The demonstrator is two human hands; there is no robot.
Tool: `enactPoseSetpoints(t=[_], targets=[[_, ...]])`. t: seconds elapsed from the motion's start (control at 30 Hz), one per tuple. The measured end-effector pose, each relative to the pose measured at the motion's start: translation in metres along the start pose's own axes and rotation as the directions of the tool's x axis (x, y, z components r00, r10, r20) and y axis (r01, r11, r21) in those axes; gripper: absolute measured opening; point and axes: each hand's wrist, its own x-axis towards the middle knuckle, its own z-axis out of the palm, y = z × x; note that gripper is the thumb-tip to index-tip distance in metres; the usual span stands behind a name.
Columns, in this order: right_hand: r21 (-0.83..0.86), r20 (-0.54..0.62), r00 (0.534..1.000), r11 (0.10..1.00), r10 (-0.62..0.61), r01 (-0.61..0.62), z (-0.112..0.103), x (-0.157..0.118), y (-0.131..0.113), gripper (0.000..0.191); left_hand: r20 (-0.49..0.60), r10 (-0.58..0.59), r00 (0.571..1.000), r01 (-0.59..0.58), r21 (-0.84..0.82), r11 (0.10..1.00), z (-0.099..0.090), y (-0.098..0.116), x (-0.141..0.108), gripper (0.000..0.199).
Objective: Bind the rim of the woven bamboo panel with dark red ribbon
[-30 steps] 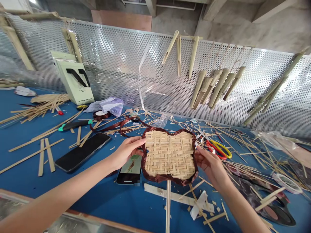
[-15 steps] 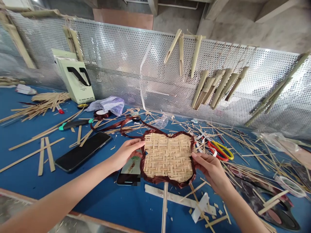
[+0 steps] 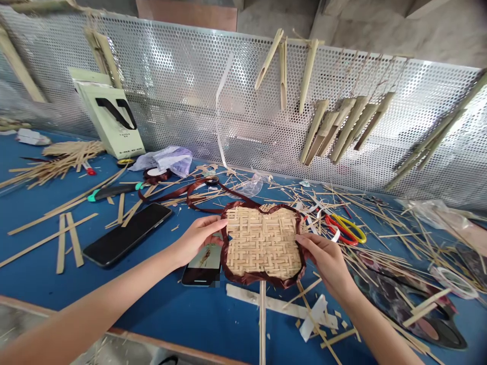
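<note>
Obs. Woven panel (image 3: 262, 243) is at the near middle of the blue table (image 3: 171, 314), held up by its sides, face to the viewer. Brown ribbon edging (image 3: 243, 278) wraps its wavy outline; stick handle (image 3: 262, 319) points down from the lower edge.

Grip: left hand (image 3: 198, 238) pinches the left side, thumb on the front. Right hand (image 3: 327, 253) pinches the right side, its fingertips lapping onto the ribbon. Both closed on the panel; contact behind it is hidden.

Change: against the last two views, the right fingertips sit further in over the edge. The handle, slanted a moment ago, now hangs nearly straight. The left hold looks the same. The head view has also shifted, so small offsets are uncertain.

Reading: this looks like a minor adjustment of hold, with no clear change to weave or edging. The two-sided pinch probably keeps the panel steady, but pressure could ruck the loose, crinkled ribbon. A small blue notch shows at the left, between weave and edging.

Nearby: a loose brown ribbon (image 3: 173, 193) loops down towards the upper edge; whether it joins, cannot tell. Lit phone (image 3: 203, 266) lies beyond the left hand, partly covered. Red and yellow handles (image 3: 344, 229) lie past the right hand.
</note>
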Motion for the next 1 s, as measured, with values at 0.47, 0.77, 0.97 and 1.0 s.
enactPoseSetpoints(t=[0.47, 0.77, 0.97, 1.0], targets=[[0.066, -0.176, 0.981, 0.994, -0.077, 0.090, -0.005, 0.006, 0.006, 0.032, 0.236, -0.054, 0.970, 0.066, -0.044, 0.997, 0.012, -0.001, -0.005, 0.066], [0.078, -0.205, 0.973, 0.990, -0.103, 0.121, 0.000, 0.005, 0.009, 0.032, 0.287, -0.051, 0.957, 0.074, -0.070, 0.995, 0.025, -0.004, -0.005, 0.084], [0.096, -0.201, 0.976, 0.990, -0.078, 0.099, 0.004, 0.004, 0.010, 0.030, 0.309, -0.034, 0.950, 0.072, -0.113, 0.991, 0.031, -0.004, -0.009, 0.080], [0.101, -0.190, 0.979, 0.991, -0.071, 0.091, 0.005, 0.004, 0.010, 0.030, 0.285, -0.038, 0.958, 0.072, -0.110, 0.991, 0.031, -0.004, -0.010, 0.079]])
